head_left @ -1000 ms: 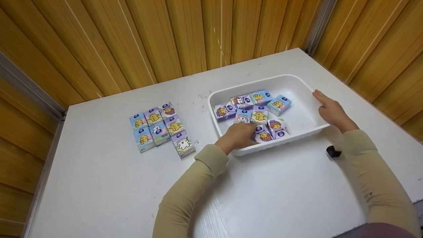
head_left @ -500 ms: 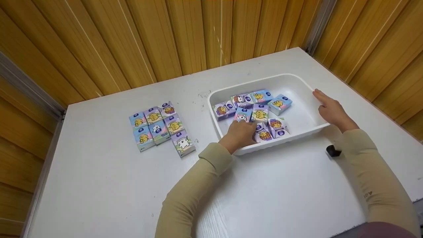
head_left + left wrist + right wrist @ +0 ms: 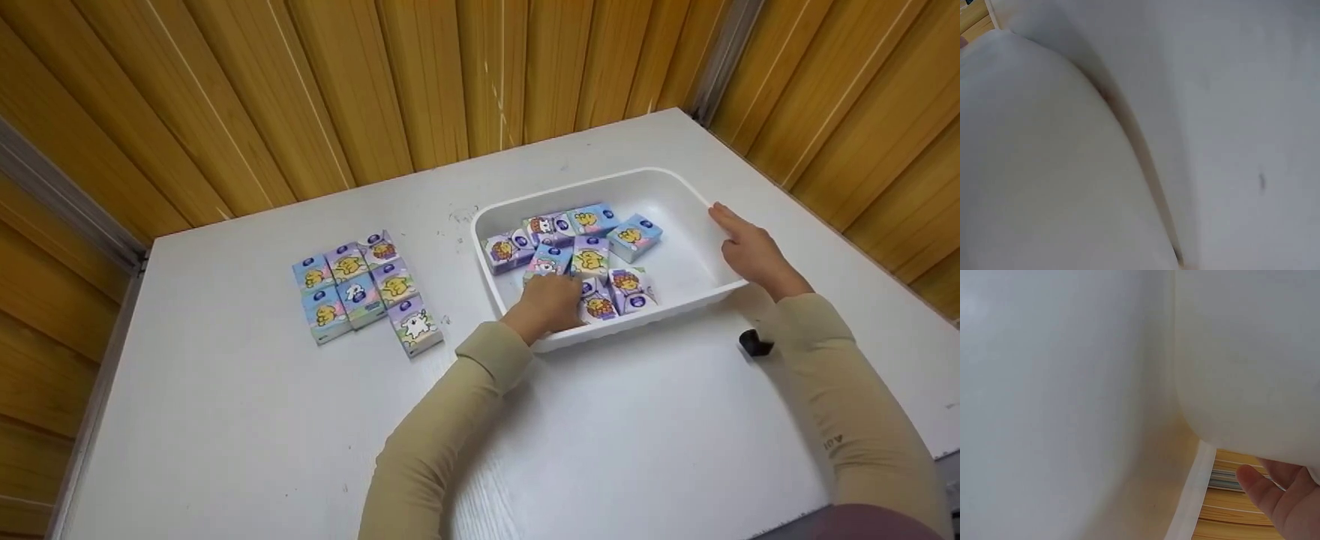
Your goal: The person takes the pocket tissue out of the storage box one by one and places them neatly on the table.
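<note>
In the head view my left hand point(image 3: 549, 306) reaches over the near left side of a white plastic tray point(image 3: 671, 184). Its bent fingers touch the near end of a blue pack with a pink-and-white cartoon animal point(image 3: 550, 259). The fingertips are hidden, and so is whatever lies under the palm. Around it in the tray are several small cartoon-printed packs, which look like pocket tissues, among them a purple one point(image 3: 590, 256) and a blue one point(image 3: 635, 237). My right hand point(image 3: 754, 249) lies against the tray's right rim, fingers extended; in the right wrist view the fingers point(image 3: 1280, 498) show outside the pale wall.
To the left, several similar packs point(image 3: 360, 292) lie together flat on the white table point(image 3: 247, 420). A small black object point(image 3: 755, 343) sits beside the right forearm. Wood-panelled walls point(image 3: 420, 82) stand behind the table. Pale blurred surfaces fill most of the left wrist view.
The blue pack by my left fingers has shifted slightly left and turned a little. My left forearm has moved slightly right; the right hand and the tray have stayed almost still.
</note>
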Demonstrator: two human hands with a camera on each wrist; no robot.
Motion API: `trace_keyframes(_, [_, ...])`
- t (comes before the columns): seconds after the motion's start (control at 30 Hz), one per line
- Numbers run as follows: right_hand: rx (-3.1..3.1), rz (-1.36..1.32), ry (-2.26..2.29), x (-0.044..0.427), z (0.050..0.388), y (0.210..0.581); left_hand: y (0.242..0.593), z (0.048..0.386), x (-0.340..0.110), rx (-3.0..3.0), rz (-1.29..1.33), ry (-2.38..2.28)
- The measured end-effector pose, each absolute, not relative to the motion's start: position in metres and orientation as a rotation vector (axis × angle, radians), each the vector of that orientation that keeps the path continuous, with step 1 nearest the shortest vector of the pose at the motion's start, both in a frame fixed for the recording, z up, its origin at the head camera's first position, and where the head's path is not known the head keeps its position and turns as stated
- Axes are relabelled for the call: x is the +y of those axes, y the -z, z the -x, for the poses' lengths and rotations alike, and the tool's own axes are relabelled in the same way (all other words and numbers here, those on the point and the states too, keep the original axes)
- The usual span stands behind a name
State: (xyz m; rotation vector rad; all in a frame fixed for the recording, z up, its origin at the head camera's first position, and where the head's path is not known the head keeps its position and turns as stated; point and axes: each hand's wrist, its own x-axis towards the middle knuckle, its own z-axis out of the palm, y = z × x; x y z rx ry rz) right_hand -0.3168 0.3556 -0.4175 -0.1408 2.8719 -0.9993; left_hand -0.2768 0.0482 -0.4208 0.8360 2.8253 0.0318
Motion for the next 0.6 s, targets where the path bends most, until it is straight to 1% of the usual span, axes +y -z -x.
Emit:
trace_keyframes(0.33, [2.858,0.145,1.022,0.356,0.317,0.418,0.419,0.279,0.042,2.842,-0.872,-0.028])
trace_keyframes(0.6, [2.86,0.172,1.047,0.357,0.316,0.418,0.412,0.277,0.033,2.925,-0.952,0.107])
